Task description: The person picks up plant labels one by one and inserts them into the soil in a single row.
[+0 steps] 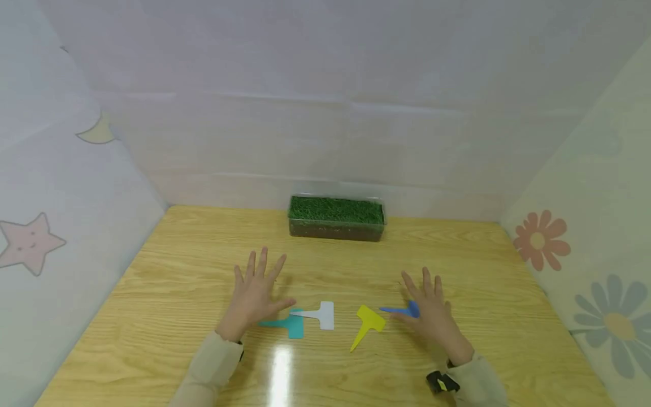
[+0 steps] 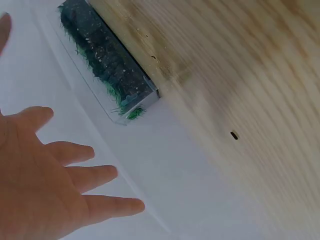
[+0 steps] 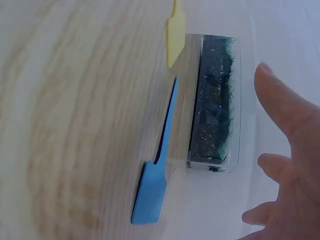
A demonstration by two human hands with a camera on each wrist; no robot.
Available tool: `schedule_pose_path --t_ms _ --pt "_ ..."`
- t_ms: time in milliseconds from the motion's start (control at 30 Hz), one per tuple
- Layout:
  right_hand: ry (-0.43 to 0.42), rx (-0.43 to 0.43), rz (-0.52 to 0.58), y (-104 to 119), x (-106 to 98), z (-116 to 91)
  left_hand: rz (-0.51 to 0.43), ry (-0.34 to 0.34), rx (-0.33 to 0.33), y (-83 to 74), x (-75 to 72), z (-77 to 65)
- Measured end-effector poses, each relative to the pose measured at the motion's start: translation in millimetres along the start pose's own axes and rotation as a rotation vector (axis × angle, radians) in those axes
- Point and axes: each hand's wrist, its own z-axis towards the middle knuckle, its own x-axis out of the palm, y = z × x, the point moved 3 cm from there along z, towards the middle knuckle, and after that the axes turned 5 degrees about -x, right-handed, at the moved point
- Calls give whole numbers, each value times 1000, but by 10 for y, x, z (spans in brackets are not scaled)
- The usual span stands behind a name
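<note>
Here, the left hand (image 1: 253, 297) and right hand (image 1: 432, 315) are hovering, fingers (image 2: 112, 205) spread apart; T-shaped tags (image 1: 370, 319) are showing teal, white, yellow, blue.

A lane between the left hand (image 1: 254, 299) and right hand (image 1: 431, 316) runs back over the bare wooden surface (image 1: 341, 268) to the clear grass planter (image 1: 335, 230), which blocks the middle just before the pale backdrop (image 1: 325, 147). Either side of the planter, room reaches to the backdrop. Low in the lane, the white plant label (image 1: 326, 316) overlaps the teal label (image 1: 296, 328); a narrow gap parts it from the yellow label (image 1: 371, 319). The blue label (image 1: 413, 309) lies partly hidden by the right hand.
</note>
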Motion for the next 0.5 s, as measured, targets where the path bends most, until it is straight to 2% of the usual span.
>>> schedule_pose_path --t_ms 100,233,500 --pt "-40 -45 56 -6 -21 53 -21 -5 -26 29 4 58" --pt "-69 -63 146 -40 -30 131 -131 -26 -56 64 -18 133" --pt "-50 100 333 -134 11 228 -519 -11 -192 118 -49 219"
